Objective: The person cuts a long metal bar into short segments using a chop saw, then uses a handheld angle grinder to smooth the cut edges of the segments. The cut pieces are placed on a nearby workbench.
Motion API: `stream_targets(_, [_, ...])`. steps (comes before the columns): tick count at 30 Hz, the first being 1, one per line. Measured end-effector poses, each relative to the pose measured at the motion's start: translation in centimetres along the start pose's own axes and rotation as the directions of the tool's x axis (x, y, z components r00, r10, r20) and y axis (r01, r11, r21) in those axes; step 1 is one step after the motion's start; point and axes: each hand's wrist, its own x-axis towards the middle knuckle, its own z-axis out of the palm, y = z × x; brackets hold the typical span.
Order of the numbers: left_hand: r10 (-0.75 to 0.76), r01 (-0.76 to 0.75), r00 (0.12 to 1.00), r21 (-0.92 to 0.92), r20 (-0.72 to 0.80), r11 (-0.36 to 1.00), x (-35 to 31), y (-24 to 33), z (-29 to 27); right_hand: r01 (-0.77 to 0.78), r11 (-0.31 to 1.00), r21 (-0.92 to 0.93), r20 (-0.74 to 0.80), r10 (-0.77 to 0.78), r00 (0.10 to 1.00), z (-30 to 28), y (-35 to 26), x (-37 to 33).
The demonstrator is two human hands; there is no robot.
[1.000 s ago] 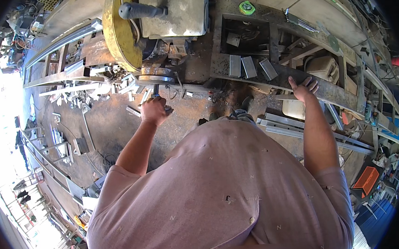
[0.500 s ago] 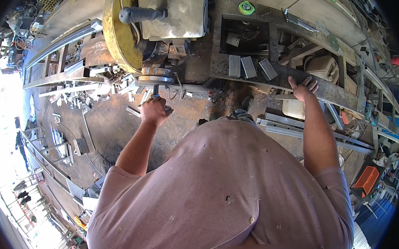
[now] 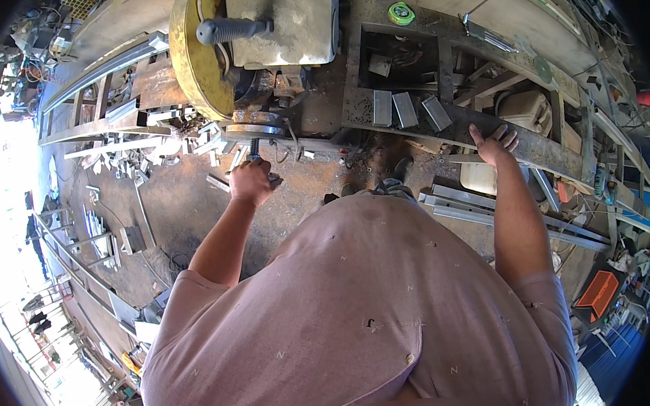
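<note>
With left grip (image 3: 251,180) curled round threaded screw (image 3: 255,145) below chop saw (image 3: 199,75), right grip (image 3: 495,145) spread on bench (image 3: 358,110), might dislodge tube offcuts (image 3: 405,109) by sliding.

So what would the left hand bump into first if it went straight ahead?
Probably the threaded rod just ahead of the left hand, though depth is hard to judge.

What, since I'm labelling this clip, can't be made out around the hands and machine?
All in the head view:
What the grip of the left hand closes on at the ridged rod: the hand hides it.
Inside the yellow cover: its wall hides it.
The top of the machine: cut off by the picture's upper edge.
The bench under the right hand: the hand hides it.
</note>
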Motion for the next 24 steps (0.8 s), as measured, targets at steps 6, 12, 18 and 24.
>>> stream_targets(6, [0.028,-0.03,0.992,-0.017,-0.119,0.999,-0.2,-0.1,0.5,-0.006,1.0,-0.003,0.007,0.006,1.0,-0.2,-0.1,-0.2])
stream_targets(12, [0.039,-0.041,0.991,-0.016,-0.126,0.999,0.1,-0.4,1.1,-0.009,1.0,-0.008,0.008,0.009,1.0,-0.2,-0.1,-0.2])
stream_targets(18, [0.019,-0.019,0.994,0.0,-0.11,1.0,0.0,-0.1,0.8,-0.006,1.0,0.0,0.007,0.006,1.0,-0.1,0.0,0.0])
stream_targets(24, [0.0,0.0,1.0,-0.006,0.018,1.0,0.0,0.1,-0.2,-0.019,0.999,-0.033,0.005,0.019,1.0,0.0,-0.1,0.3])
